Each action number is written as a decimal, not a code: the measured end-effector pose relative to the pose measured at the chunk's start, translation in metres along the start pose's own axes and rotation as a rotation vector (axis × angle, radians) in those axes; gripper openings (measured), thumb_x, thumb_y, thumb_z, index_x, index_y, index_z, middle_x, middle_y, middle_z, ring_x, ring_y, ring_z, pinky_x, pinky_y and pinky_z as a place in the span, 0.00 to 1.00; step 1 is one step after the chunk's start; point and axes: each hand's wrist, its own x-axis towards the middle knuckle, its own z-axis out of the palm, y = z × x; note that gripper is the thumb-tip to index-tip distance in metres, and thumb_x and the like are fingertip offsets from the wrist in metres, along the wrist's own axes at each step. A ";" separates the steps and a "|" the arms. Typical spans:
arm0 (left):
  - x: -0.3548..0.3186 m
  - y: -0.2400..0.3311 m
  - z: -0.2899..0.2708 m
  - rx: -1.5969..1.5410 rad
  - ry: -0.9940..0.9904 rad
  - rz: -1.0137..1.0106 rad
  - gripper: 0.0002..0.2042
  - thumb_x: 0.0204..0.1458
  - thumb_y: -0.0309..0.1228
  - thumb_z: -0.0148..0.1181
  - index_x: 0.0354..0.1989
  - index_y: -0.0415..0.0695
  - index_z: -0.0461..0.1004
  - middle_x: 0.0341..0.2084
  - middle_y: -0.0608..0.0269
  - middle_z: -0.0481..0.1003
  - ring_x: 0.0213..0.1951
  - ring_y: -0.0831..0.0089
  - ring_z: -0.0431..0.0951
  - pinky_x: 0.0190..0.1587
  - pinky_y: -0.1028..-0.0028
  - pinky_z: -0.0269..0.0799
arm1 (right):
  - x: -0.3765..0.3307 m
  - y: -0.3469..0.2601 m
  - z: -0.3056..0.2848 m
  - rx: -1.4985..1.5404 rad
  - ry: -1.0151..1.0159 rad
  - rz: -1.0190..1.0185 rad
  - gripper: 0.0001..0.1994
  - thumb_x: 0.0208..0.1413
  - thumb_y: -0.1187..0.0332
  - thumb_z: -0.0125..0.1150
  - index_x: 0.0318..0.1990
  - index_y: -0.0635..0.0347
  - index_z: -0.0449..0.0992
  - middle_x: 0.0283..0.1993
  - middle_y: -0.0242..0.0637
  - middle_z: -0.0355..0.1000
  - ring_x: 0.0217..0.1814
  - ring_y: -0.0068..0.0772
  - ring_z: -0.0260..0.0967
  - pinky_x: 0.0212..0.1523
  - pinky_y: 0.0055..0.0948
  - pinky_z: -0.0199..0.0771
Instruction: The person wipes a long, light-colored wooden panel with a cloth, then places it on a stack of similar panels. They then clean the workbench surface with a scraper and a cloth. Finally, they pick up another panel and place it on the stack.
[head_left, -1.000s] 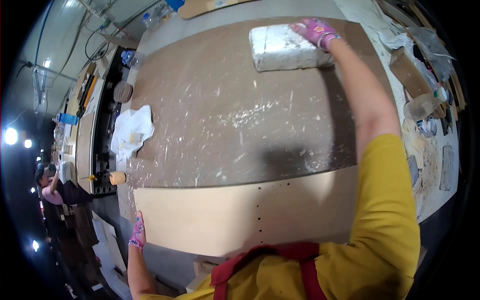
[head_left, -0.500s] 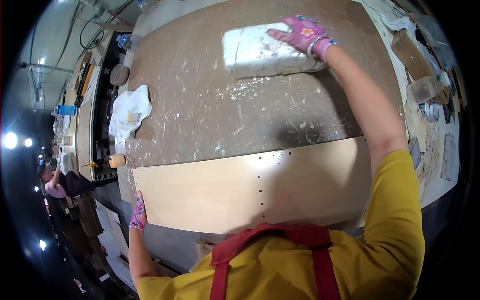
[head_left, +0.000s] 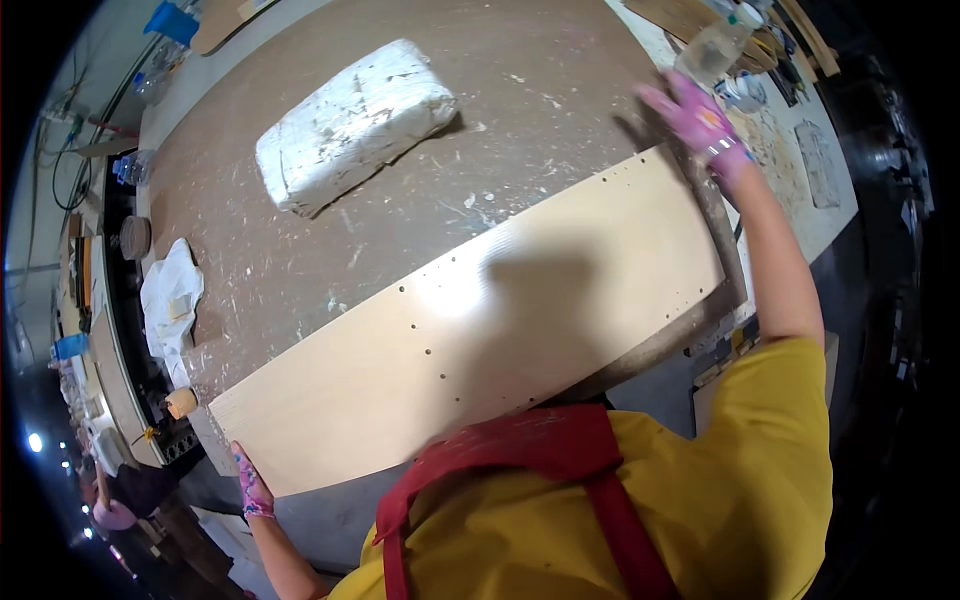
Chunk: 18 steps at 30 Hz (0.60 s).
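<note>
A long pale wooden board [head_left: 340, 400] with small dark holes lies slantwise across the near part of a brown worktable [head_left: 330, 270]. At its near left end my left hand [head_left: 252, 484], in a pink flowered glove, grips the edge, its lower fingers hidden. Out past the board's far right corner, my right hand [head_left: 697, 122] in a matching glove is open, fingers apart, with nothing in it; whether it touches the table I cannot tell. A block wrapped in wrinkled white covering [head_left: 355, 125] rests on the table beyond the board, apart from both hands.
A white cloth [head_left: 172, 300] and an orange-tan jar [head_left: 181, 403] sit at the table's left edge. Near my right hand stand a clear plastic bottle [head_left: 718, 45] and a small white tub [head_left: 745, 93]. A person [head_left: 115, 510] is in the left background.
My right hand has let go of the white block and moved right and nearer. The view has turned, so the board now appears slanted. My left hand stays at the board's left end.
</note>
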 end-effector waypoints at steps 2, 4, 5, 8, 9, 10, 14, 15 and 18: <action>-0.007 0.008 0.016 0.058 0.070 0.060 0.35 0.61 0.57 0.34 0.65 0.38 0.53 0.61 0.59 0.60 0.61 0.69 0.60 0.63 0.74 0.52 | -0.037 0.035 -0.025 0.068 -0.402 0.310 0.38 0.55 0.38 0.47 0.59 0.65 0.64 0.61 0.49 0.63 0.62 0.39 0.62 0.62 0.32 0.58; -0.012 0.007 0.027 0.126 0.199 0.161 0.35 0.61 0.57 0.33 0.65 0.38 0.53 0.60 0.59 0.61 0.59 0.68 0.62 0.61 0.74 0.54 | -0.073 0.042 -0.007 0.347 -0.546 0.265 0.38 0.55 0.37 0.47 0.58 0.65 0.65 0.60 0.47 0.64 0.61 0.35 0.62 0.62 0.30 0.57; -0.012 0.007 0.025 0.122 0.241 0.142 0.35 0.61 0.57 0.35 0.64 0.38 0.55 0.59 0.59 0.63 0.57 0.69 0.65 0.59 0.74 0.58 | -0.087 0.041 0.005 0.509 -0.542 0.163 0.38 0.54 0.37 0.48 0.60 0.64 0.65 0.58 0.44 0.66 0.59 0.34 0.63 0.61 0.28 0.57; -0.023 0.020 0.009 0.155 0.160 0.161 0.34 0.60 0.57 0.36 0.63 0.39 0.58 0.57 0.60 0.64 0.55 0.71 0.66 0.57 0.75 0.61 | -0.081 0.048 0.011 0.604 -0.646 0.432 0.37 0.54 0.40 0.51 0.60 0.63 0.64 0.58 0.42 0.66 0.58 0.32 0.63 0.59 0.28 0.60; -0.037 0.034 0.018 0.153 0.164 0.178 0.35 0.60 0.58 0.36 0.63 0.39 0.58 0.57 0.61 0.65 0.55 0.71 0.66 0.57 0.75 0.61 | -0.083 0.034 0.001 0.639 -0.667 0.473 0.36 0.54 0.41 0.53 0.60 0.63 0.64 0.58 0.41 0.65 0.57 0.31 0.63 0.57 0.28 0.62; -0.051 0.051 0.028 0.152 0.168 0.194 0.35 0.59 0.58 0.36 0.62 0.39 0.59 0.56 0.61 0.65 0.55 0.71 0.67 0.57 0.75 0.61 | -0.084 0.032 0.003 0.683 -0.651 0.487 0.36 0.54 0.41 0.53 0.60 0.62 0.64 0.58 0.40 0.66 0.56 0.30 0.64 0.56 0.28 0.63; -0.091 0.088 0.021 0.211 0.096 0.330 0.34 0.61 0.56 0.33 0.64 0.39 0.55 0.59 0.63 0.62 0.58 0.71 0.63 0.60 0.74 0.56 | -0.089 0.033 0.018 0.994 -0.561 0.502 0.32 0.56 0.44 0.52 0.61 0.58 0.64 0.57 0.36 0.67 0.54 0.28 0.66 0.53 0.29 0.67; -0.096 0.096 0.011 0.265 0.152 0.319 0.33 0.62 0.54 0.31 0.65 0.39 0.53 0.61 0.62 0.60 0.59 0.71 0.61 0.62 0.73 0.53 | -0.091 0.034 0.021 1.110 -0.529 0.492 0.31 0.56 0.44 0.52 0.61 0.56 0.64 0.57 0.34 0.67 0.54 0.27 0.67 0.53 0.29 0.68; -0.109 0.118 -0.009 0.260 0.095 0.390 0.32 0.63 0.53 0.31 0.65 0.38 0.53 0.61 0.61 0.60 0.60 0.71 0.61 0.63 0.73 0.52 | -0.097 0.031 0.012 1.227 -0.431 0.627 0.29 0.59 0.48 0.51 0.62 0.54 0.62 0.58 0.34 0.66 0.56 0.27 0.66 0.54 0.30 0.68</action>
